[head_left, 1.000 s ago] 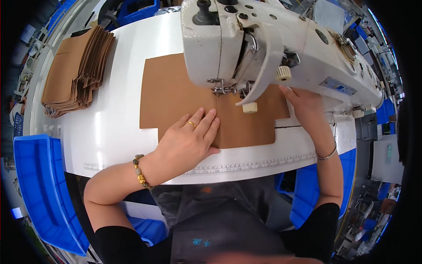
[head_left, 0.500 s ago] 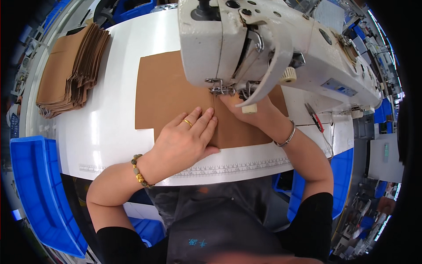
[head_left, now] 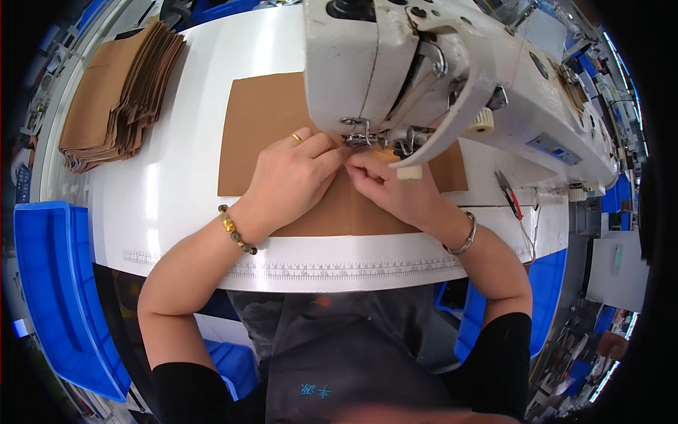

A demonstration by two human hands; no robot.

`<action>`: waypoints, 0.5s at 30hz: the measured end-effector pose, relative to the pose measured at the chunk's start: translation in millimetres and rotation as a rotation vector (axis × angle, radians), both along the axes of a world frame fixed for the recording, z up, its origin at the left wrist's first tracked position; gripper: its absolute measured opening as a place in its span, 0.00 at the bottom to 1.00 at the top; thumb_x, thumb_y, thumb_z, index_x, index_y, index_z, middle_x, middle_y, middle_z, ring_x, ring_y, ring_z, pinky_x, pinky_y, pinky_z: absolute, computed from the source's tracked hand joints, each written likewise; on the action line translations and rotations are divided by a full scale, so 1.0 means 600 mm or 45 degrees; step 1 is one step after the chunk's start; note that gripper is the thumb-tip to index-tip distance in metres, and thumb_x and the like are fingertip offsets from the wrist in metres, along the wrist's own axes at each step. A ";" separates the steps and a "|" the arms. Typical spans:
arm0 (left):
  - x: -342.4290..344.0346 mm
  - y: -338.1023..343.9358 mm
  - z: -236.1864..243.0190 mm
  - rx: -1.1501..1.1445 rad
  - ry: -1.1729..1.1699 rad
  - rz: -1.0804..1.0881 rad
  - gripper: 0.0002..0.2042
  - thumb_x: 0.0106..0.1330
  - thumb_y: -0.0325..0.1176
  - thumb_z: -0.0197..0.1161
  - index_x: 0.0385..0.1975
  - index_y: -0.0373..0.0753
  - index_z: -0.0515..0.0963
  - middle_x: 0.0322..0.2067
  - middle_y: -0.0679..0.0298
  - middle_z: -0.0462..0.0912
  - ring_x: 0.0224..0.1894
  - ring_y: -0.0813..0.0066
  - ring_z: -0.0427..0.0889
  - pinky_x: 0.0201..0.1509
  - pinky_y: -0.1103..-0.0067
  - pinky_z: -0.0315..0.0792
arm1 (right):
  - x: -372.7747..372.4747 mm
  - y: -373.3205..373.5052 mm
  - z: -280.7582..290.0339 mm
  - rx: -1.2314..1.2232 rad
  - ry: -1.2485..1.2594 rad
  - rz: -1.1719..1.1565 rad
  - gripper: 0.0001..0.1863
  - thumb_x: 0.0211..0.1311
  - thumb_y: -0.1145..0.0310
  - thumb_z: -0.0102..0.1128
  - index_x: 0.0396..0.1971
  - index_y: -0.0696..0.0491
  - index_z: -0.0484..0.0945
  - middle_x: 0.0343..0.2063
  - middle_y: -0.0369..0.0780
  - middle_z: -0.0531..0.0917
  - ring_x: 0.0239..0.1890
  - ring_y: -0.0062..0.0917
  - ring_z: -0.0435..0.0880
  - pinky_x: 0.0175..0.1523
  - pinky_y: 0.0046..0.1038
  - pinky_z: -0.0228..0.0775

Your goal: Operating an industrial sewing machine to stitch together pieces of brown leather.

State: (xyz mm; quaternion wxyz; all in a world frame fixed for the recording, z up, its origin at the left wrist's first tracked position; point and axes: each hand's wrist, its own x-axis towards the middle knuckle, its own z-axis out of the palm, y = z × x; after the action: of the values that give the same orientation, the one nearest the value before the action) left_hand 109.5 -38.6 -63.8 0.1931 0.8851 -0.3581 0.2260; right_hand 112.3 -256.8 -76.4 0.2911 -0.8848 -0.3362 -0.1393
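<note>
A brown leather-like panel (head_left: 265,106) lies flat beneath the head of a white sewing machine (head_left: 353,63). Down its middle runs a thin seam line toward the presser foot (head_left: 364,138). My left hand (head_left: 296,173), with a gold ring, is closed, thumb and fingers pinched together just left of the foot. Close against it, my right hand (head_left: 395,187) is closed too, its fingers curled right in front of the foot. Both rest over the panel, their fingertips almost meeting at the seam. Whatever sits between the fingertips is too small or hidden to make out.
A thick stack of folded brown panels (head_left: 116,92) stands at the table's far left. Red-handled snips (head_left: 510,196) lie to the right of the machine. A printed ruler (head_left: 339,270) follows the near edge. Blue bins (head_left: 60,297) flank the table.
My left hand has gone from lying flat on the panel to a pinch up by the presser foot. My right hand has drawn back toward me from under the machine head, fingers curled.
</note>
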 end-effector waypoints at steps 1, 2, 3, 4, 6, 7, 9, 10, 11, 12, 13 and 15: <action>0.001 0.001 -0.001 -0.014 0.010 -0.017 0.09 0.58 0.30 0.68 0.39 0.43 0.85 0.36 0.70 0.82 0.37 0.71 0.81 0.38 0.75 0.79 | -0.004 -0.004 0.012 -0.076 0.039 0.043 0.07 0.62 0.67 0.70 0.39 0.49 0.85 0.22 0.33 0.84 0.24 0.24 0.83 0.29 0.29 0.74; 0.002 0.002 -0.002 -0.029 0.019 -0.034 0.08 0.58 0.29 0.68 0.37 0.44 0.85 0.36 0.71 0.82 0.37 0.71 0.80 0.37 0.75 0.79 | -0.009 -0.009 0.024 -0.076 0.040 0.048 0.07 0.62 0.67 0.70 0.39 0.49 0.85 0.22 0.33 0.84 0.24 0.24 0.83 0.29 0.29 0.74; 0.002 0.004 -0.003 -0.028 0.022 -0.026 0.08 0.58 0.29 0.68 0.37 0.44 0.85 0.36 0.71 0.82 0.37 0.71 0.80 0.37 0.75 0.79 | -0.013 -0.014 0.035 -0.240 -0.125 0.055 0.08 0.62 0.66 0.70 0.40 0.48 0.84 0.25 0.33 0.85 0.25 0.24 0.84 0.30 0.29 0.75; 0.002 0.004 -0.004 -0.030 0.004 -0.017 0.06 0.58 0.29 0.68 0.36 0.44 0.85 0.35 0.71 0.82 0.36 0.71 0.80 0.37 0.75 0.79 | -0.018 -0.015 0.042 -0.404 -0.292 0.062 0.09 0.62 0.65 0.70 0.41 0.48 0.84 0.28 0.32 0.86 0.25 0.24 0.85 0.30 0.29 0.76; 0.004 0.007 -0.006 -0.035 -0.013 -0.005 0.05 0.58 0.30 0.68 0.34 0.44 0.84 0.35 0.71 0.81 0.35 0.70 0.80 0.36 0.75 0.79 | -0.031 -0.012 0.049 -0.531 -0.286 0.004 0.11 0.61 0.64 0.70 0.42 0.48 0.84 0.34 0.32 0.86 0.27 0.24 0.86 0.32 0.29 0.77; 0.005 0.009 -0.006 -0.033 -0.025 0.049 0.05 0.58 0.30 0.68 0.34 0.44 0.84 0.34 0.71 0.81 0.35 0.70 0.80 0.36 0.75 0.78 | -0.034 -0.011 0.050 -0.659 -0.282 -0.062 0.12 0.60 0.64 0.71 0.43 0.49 0.84 0.40 0.32 0.87 0.30 0.25 0.87 0.34 0.29 0.79; 0.007 0.017 -0.005 -0.034 -0.035 0.104 0.05 0.58 0.30 0.68 0.34 0.44 0.84 0.34 0.71 0.81 0.35 0.70 0.80 0.36 0.75 0.78 | -0.034 -0.011 0.042 -0.620 -0.328 -0.045 0.15 0.59 0.63 0.71 0.45 0.50 0.84 0.45 0.33 0.86 0.33 0.26 0.88 0.35 0.29 0.80; 0.007 0.023 -0.002 -0.003 -0.053 0.128 0.06 0.57 0.29 0.68 0.34 0.44 0.84 0.33 0.71 0.80 0.34 0.70 0.80 0.36 0.75 0.78 | -0.034 -0.011 0.039 -0.577 -0.374 -0.031 0.17 0.58 0.63 0.72 0.47 0.51 0.84 0.49 0.34 0.85 0.36 0.26 0.89 0.37 0.29 0.82; 0.006 0.026 0.001 0.030 -0.071 0.152 0.07 0.56 0.29 0.68 0.35 0.44 0.84 0.31 0.71 0.79 0.33 0.71 0.80 0.35 0.75 0.78 | -0.035 -0.011 0.038 -0.580 -0.373 -0.028 0.17 0.58 0.63 0.72 0.47 0.51 0.84 0.49 0.34 0.85 0.36 0.26 0.89 0.37 0.29 0.82; 0.004 0.025 0.003 0.025 -0.068 0.151 0.07 0.56 0.29 0.68 0.35 0.44 0.84 0.31 0.71 0.79 0.33 0.71 0.80 0.35 0.75 0.78 | -0.037 -0.012 0.038 -0.620 -0.357 -0.025 0.18 0.59 0.63 0.71 0.48 0.52 0.84 0.51 0.35 0.85 0.40 0.26 0.89 0.38 0.29 0.82; -0.001 0.023 0.005 0.033 -0.072 0.076 0.09 0.57 0.30 0.67 0.38 0.44 0.85 0.31 0.70 0.78 0.34 0.71 0.79 0.36 0.76 0.78 | -0.038 -0.014 0.037 -0.661 -0.341 -0.022 0.19 0.59 0.63 0.71 0.49 0.53 0.84 0.52 0.35 0.85 0.43 0.27 0.89 0.39 0.29 0.83; -0.010 0.018 0.009 0.038 -0.073 0.002 0.11 0.57 0.30 0.65 0.41 0.44 0.85 0.32 0.70 0.76 0.35 0.71 0.79 0.38 0.76 0.77 | -0.039 -0.017 0.035 -0.680 -0.344 -0.013 0.19 0.59 0.63 0.71 0.50 0.53 0.84 0.53 0.35 0.84 0.46 0.27 0.88 0.41 0.29 0.83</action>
State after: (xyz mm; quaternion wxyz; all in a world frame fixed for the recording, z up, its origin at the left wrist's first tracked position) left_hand 103.4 -27.9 -58.2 0.1692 0.8813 -0.3661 0.2461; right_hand 88.6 -267.0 -55.5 0.0000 -0.9052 -0.3921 -0.1638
